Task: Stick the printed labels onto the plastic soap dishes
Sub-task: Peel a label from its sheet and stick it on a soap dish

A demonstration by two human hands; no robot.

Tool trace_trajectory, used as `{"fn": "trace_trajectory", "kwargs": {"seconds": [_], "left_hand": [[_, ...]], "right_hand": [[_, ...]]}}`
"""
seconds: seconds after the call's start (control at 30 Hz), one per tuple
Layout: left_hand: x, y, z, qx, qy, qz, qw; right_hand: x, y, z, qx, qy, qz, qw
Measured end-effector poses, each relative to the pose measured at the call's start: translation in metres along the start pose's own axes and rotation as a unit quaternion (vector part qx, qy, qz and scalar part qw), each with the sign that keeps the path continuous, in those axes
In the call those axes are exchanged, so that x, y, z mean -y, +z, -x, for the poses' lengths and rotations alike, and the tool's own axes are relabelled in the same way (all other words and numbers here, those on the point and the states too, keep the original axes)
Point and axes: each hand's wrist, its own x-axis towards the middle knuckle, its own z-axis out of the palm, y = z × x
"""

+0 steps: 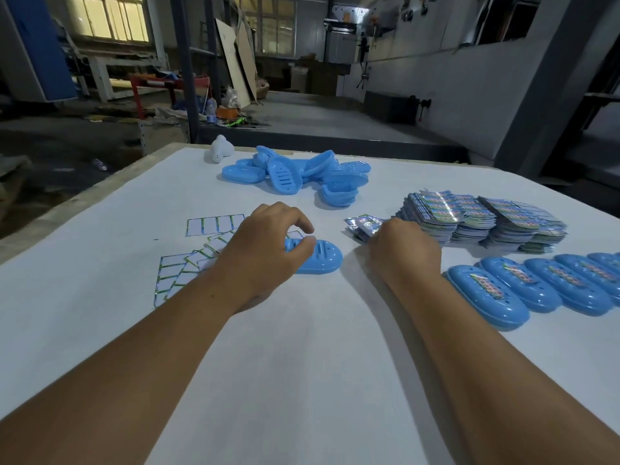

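At 3 o'clock labelled dishes (523,290) done; left hand (265,253) grips bare dish (318,260); right hand (402,253) at labels (479,223), grip unclear; pile (295,176) at 12 remains.

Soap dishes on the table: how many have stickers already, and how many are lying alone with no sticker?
Soap dishes with stickers: 5 in view (the row runs off the picture's edge)
Soap dish alone with no sticker, under the left hand: 1
Total: 6
The far heap of plain dishes is too jumbled to count.
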Motion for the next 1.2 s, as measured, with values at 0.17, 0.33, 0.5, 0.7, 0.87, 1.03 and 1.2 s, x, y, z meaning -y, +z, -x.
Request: {"fn": "trace_trajectory", "kwargs": {"seconds": [0.17, 0.33, 0.5, 0.7, 0.87, 1.03, 1.2], "left_hand": [[-0.016, 0.004, -0.002, -0.079, -0.073, 0.057, 0.993], [-0.027, 0.010, -0.008, -0.043, -0.216, 0.182, 0.958], [-0.018, 0.004, -0.015, -0.083, -0.273, 0.285, 0.915], [-0.012, 0.001, -0.013, -0.078, -0.238, 0.310, 0.917], [-0.014, 0.000, -0.010, -0.025, -0.222, 0.327, 0.918], [-0.016, 0.000, -0.011, -0.008, -0.236, 0.371, 0.898], [-0.016, -0.001, -0.008, -0.005, -0.229, 0.352, 0.907]], "right_hand": [[0.003, -0.008, 0.000, -0.102, -0.022, -0.032, 0.994], [0.024, -0.017, 0.020, -0.236, -0.206, -0.091, 0.945], [0.037, -0.010, 0.036, -0.160, -0.315, -0.164, 0.921], [0.037, -0.008, 0.037, -0.082, -0.199, -0.330, 0.919], [0.035, -0.011, 0.033, 0.001, -0.077, -0.491, 0.868], [0.033, -0.011, 0.033, 0.044, -0.048, -0.572, 0.817], [0.032, -0.013, 0.029, 0.068, 0.020, -0.664, 0.744]]}}
